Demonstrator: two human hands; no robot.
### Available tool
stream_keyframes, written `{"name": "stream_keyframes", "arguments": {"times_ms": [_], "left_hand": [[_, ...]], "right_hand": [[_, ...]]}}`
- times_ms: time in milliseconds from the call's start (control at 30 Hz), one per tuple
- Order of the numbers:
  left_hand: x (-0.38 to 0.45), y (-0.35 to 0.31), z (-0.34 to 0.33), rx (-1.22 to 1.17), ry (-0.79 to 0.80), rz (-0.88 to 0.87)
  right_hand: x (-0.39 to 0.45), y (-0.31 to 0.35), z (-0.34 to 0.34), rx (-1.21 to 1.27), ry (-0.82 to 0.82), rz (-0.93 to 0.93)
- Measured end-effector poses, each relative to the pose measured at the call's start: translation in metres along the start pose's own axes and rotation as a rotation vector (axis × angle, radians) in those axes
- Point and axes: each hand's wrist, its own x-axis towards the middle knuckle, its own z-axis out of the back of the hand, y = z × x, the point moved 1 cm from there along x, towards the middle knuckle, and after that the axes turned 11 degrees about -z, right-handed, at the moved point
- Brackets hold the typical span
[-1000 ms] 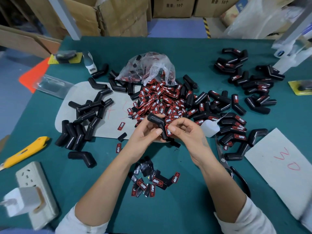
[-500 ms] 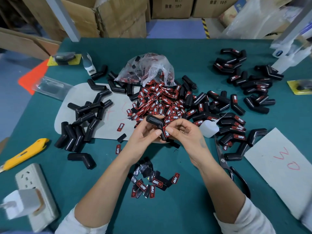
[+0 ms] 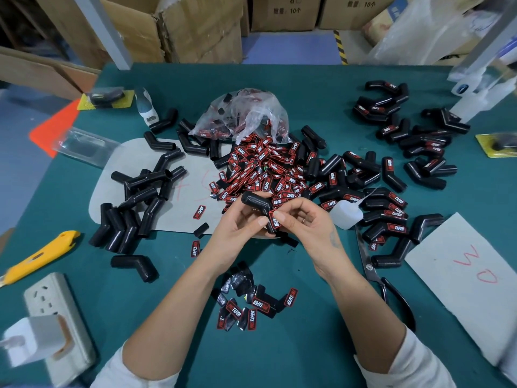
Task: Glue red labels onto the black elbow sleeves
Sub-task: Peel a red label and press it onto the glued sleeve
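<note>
My left hand (image 3: 240, 228) holds a black elbow sleeve (image 3: 256, 201) above the table's middle. A red label (image 3: 275, 221) lies on the sleeve's lower arm, and the fingertips of my right hand (image 3: 305, 222) pinch it against the sleeve. A heap of loose red labels (image 3: 260, 169) spills from a clear plastic bag (image 3: 243, 113) just beyond my hands. Unlabelled black sleeves (image 3: 140, 197) lie on the left. Labelled sleeves (image 3: 391, 208) are piled on the right. A small white glue bottle (image 3: 345, 214) lies right of my right hand.
Several labels and backing scraps (image 3: 246, 301) lie between my forearms. Scissors (image 3: 383, 278) lie at my right wrist, beside a white sheet (image 3: 461, 270). A yellow utility knife (image 3: 39, 257) and a power strip (image 3: 56, 317) sit front left. Cardboard boxes (image 3: 179, 26) stand behind the green table (image 3: 307, 345).
Both hands stay together on the same sleeve. My right fingers have shifted slightly along the label, and the sleeve has tilted a little.
</note>
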Motion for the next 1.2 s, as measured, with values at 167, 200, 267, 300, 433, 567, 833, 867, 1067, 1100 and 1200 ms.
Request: {"name": "stream_keyframes", "arguments": {"times_ms": [167,200,267,300,433,567,833,867,1067,1100,1200], "left_hand": [[0.0013,0.0000,0.0005,0.003,0.011,0.001],[0.0014,0.0006,0.0012,0.007,0.009,0.005],[0.0013,0.0012,0.0019,0.014,0.009,0.009],[0.0010,0.0011,0.0016,0.012,0.009,0.009],[0.0011,0.0004,0.0004,0.008,0.013,0.011],[0.0010,0.0006,0.0010,0.012,0.019,0.004],[0.0009,0.0030,0.0028,0.016,0.025,0.001],[0.0009,0.0032,0.0030,0.016,0.026,0.000],[0.0011,0.0034,0.0031,0.004,0.037,-0.002],[0.0011,0.0032,0.0031,0.004,0.038,-0.002],[0.0008,0.0030,0.0034,0.008,0.044,-0.004]], "right_hand": [[0.0000,-0.0011,0.0005,-0.011,-0.008,0.014],[0.0001,-0.0010,0.0002,-0.013,-0.008,0.011],[0.0002,-0.0008,-0.0004,-0.013,-0.006,0.003],[0.0001,-0.0006,-0.0007,-0.013,-0.005,0.000],[-0.0005,-0.0001,-0.0016,-0.002,-0.005,-0.002],[-0.0002,0.0001,-0.0008,0.006,-0.010,-0.007],[0.0000,-0.0008,-0.0008,-0.018,-0.017,0.012],[0.0002,-0.0008,-0.0007,-0.023,-0.022,0.013],[0.0012,-0.0020,0.0012,-0.059,-0.033,0.032],[0.0013,-0.0020,0.0015,-0.057,-0.034,0.035],[0.0019,-0.0017,0.0019,-0.035,-0.034,0.026]]}}
